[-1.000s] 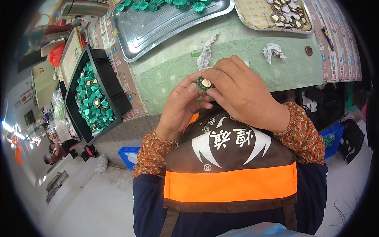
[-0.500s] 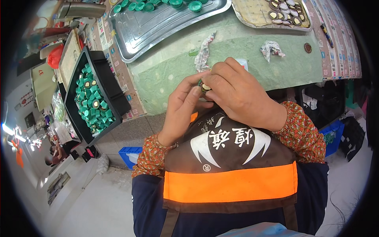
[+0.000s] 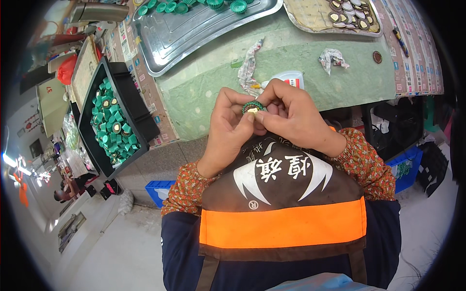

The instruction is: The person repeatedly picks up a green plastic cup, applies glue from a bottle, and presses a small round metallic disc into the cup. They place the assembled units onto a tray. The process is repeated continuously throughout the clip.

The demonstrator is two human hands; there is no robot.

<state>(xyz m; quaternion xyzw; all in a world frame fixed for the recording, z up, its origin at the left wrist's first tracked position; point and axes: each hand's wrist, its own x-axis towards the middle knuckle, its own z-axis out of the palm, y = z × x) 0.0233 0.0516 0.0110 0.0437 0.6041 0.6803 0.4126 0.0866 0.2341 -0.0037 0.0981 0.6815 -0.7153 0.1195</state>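
Between my two hands, just over the near table edge, is a small green fluted cup with a brown scalloped disc in it, a cream patch at the disc's middle. My left hand pinches its left side with thumb and forefinger. From the right, my right hand grips the same cup, thumb pressed at the cream patch. Behind my right fingers lies a white plastic bottle with a red label and a yellow tip, partly hidden. A crumpled patterned cloth is beside that tip.
A metal tray with green cups stands at the back. Right of it, another tray bears brown-and-cream discs. A black bin of green cups is at left. A second crumpled cloth, a loose brown disc and a pen lie rightward.
My right hand has shifted right and lower, uncovering more of the cup and the bottle behind. My left hand has turned inward, its thumb now on the cup's near edge.
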